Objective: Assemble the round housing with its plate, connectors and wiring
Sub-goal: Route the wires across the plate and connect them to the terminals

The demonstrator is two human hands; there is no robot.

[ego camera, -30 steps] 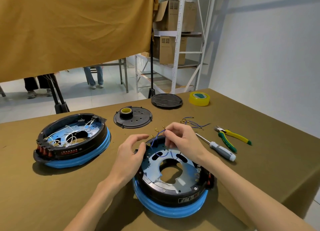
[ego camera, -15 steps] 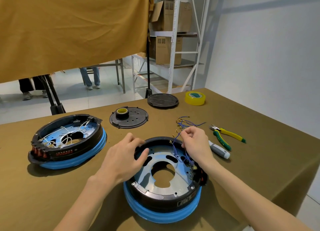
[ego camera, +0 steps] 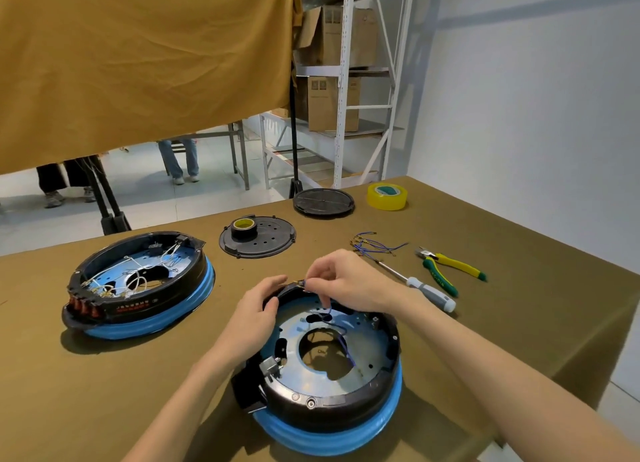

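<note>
A round black housing (ego camera: 346, 406) on a blue ring sits in front of me, with a silver plate (ego camera: 363, 344) inside it. My left hand (ego camera: 254, 314) grips the housing's far left rim. My right hand (ego camera: 349, 281) pinches a blue wire (ego camera: 341, 337) at the far rim; the wire trails down across the plate into its centre hole. Several loose blue wires with connectors (ego camera: 375, 244) lie on the table behind my right hand.
A second housing (ego camera: 138, 285) with white wiring stands at the left. Behind lie a black perforated disc (ego camera: 258, 237) with a tape roll on it, a black lid (ego camera: 323, 202) and yellow tape (ego camera: 387, 195). A screwdriver (ego camera: 424, 292) and pliers (ego camera: 450, 266) lie at the right.
The housing has been turned round on the table. My right hand moved from its right side to the far rim with the blue wire. My left hand stayed on the rim.
</note>
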